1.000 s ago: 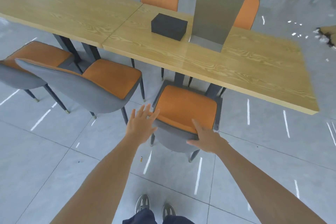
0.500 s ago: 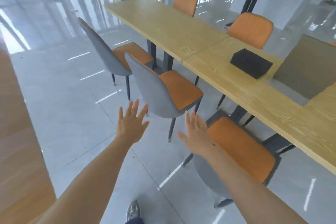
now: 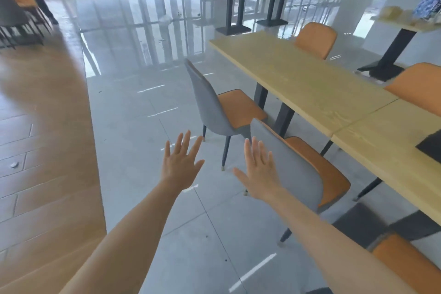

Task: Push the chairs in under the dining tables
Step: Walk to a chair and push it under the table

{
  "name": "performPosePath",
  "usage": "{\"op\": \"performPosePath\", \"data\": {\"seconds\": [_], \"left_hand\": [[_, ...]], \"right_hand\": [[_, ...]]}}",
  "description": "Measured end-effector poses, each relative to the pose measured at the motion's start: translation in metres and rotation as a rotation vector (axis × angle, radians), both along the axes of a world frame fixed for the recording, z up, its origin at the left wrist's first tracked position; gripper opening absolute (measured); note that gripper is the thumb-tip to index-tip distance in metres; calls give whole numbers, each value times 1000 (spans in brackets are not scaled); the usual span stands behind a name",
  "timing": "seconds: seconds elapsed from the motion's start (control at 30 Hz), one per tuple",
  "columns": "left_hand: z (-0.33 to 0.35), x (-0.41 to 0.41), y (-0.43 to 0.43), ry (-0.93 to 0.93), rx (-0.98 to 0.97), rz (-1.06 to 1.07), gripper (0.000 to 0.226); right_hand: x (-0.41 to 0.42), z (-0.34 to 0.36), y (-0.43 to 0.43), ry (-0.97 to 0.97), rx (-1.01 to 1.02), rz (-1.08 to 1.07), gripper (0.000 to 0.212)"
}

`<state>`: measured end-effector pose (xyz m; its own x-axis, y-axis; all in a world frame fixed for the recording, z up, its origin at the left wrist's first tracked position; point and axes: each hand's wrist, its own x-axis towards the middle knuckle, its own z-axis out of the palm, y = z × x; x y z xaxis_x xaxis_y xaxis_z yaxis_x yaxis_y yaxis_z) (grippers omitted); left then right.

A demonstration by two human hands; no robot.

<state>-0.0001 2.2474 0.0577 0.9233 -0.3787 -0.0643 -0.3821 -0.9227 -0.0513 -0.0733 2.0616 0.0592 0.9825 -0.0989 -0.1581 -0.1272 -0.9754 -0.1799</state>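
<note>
Arms reach forward with left hand [image 3: 180, 166] and right hand [image 3: 261, 175] spread flat and empty near the nearest chair [image 3: 294, 172], pulled out from the long edge of the dining table [image 3: 298, 79], grey floor [image 3: 133, 126] open alongside.

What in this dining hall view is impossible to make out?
Head view:
Black box: cut off by the right edge.
Bottom-right chair: mostly cut off by the corner.
Items on the side table: blurred, too small.
Right hand: touching the nearest chair back or not, cannot tell.
</note>
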Motion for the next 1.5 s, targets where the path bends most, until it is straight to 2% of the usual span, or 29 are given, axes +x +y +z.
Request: {"op": "performPosePath", "data": {"seconds": [0.1, 0.37, 0.83, 1.13, 1.3, 1.5], "left_hand": [[8, 62, 28, -10, -21, 14, 63], [3, 226, 58, 4, -23, 19, 63], [27, 594, 55, -10, -23, -43, 64], [7, 864, 61, -34, -17, -228, 66], [19, 1013, 60, 3, 10, -354, 66], [20, 1172, 11, 11, 34, -492, 65]], "right_hand": [[64, 5, 31, -20, 27, 25, 77], [240, 6, 61, -60, 14, 60, 77], [620, 25, 64, -60, 110, -9, 77], [852, -10, 70, -65, 127, -197, 77], [976, -1, 68, -15, 118, -350, 75], [1107, 8, 26, -34, 80, -504, 75]]}}
